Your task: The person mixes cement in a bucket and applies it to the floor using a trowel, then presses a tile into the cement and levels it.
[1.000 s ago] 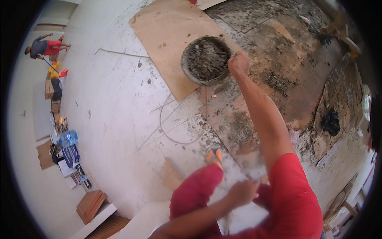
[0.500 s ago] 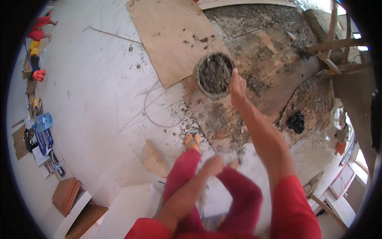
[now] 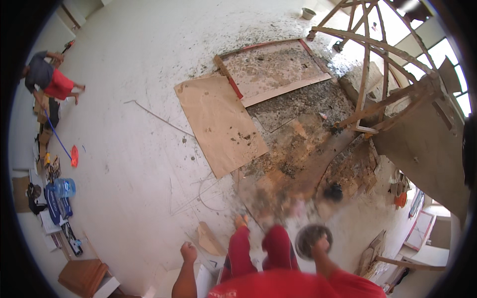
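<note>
A bucket [image 3: 304, 243] hangs low at my right side, beside my right leg, and is smeared by motion. My right hand [image 3: 322, 242] is closed on its rim or handle; I cannot tell which part. The grey, lumpy mix in the bucket is hard to make out in this blur. My left hand [image 3: 189, 252] is out to the left, curled into a loose fist with nothing visible in it. A torn piece of brown board [image 3: 209, 240] lies on the floor close to that hand.
Ahead lies a large brown sheet [image 3: 218, 124], next to a mortar-spattered framed board [image 3: 273, 69]. Wooden trestle legs [image 3: 365, 74] stand at the right. A black bag [image 3: 333, 192] sits on the dirty boards. Far left, another person [image 3: 47, 79] holds a blue stick [image 3: 57, 131].
My right hand has brought the bucket back from out in front to beside my right leg. My left hand has swung out to the left. The view has tipped up, showing more floor ahead.
</note>
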### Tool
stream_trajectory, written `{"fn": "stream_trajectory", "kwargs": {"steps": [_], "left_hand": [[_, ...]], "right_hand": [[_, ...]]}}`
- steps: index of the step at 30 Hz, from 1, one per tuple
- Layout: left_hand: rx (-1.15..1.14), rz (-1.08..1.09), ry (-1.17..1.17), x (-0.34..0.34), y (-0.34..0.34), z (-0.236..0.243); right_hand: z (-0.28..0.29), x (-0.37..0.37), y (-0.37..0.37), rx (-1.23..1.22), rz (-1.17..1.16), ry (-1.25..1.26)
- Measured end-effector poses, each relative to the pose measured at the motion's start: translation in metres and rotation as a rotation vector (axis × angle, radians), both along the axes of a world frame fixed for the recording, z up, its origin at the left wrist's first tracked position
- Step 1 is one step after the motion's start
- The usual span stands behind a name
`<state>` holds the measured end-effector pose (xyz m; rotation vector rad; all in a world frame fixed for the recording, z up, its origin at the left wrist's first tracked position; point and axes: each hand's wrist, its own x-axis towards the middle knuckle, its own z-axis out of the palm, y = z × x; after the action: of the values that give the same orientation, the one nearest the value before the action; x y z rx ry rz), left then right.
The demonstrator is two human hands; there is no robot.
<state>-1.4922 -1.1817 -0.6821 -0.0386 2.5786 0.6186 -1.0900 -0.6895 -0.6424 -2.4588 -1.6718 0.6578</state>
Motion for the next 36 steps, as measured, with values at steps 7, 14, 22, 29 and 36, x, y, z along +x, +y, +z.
{"fn": "stream_trajectory", "kwargs": {"steps": [7, 14, 22, 29, 36], "left_hand": [[0.075, 0.989, -0.382, -0.148, -0.045, 0.041], [0.355, 0.411, -0.349, -0.317, 0.147, 0.066], [0.33, -0.062, -0.246, -0.477, 0.345, 0.151], [0.364, 0.039, -0.243, -0.637, 0.366, 0.154], [0.211, 0.466, -0.292, -0.783, 0.214, 0.103]], "right_hand": [[0.074, 0.04, 0.035, -0.065, -0.959, -0.078], [0.077, -0.047, 0.078, 0.038, -1.389, 0.177], [0.054, -0.253, 0.149, -0.032, -1.315, 0.585], [0.065, -0.471, 0.256, 0.024, -0.763, 0.514], [0.078, -0.682, 0.317, -0.003, -0.672, 0.417]]}}
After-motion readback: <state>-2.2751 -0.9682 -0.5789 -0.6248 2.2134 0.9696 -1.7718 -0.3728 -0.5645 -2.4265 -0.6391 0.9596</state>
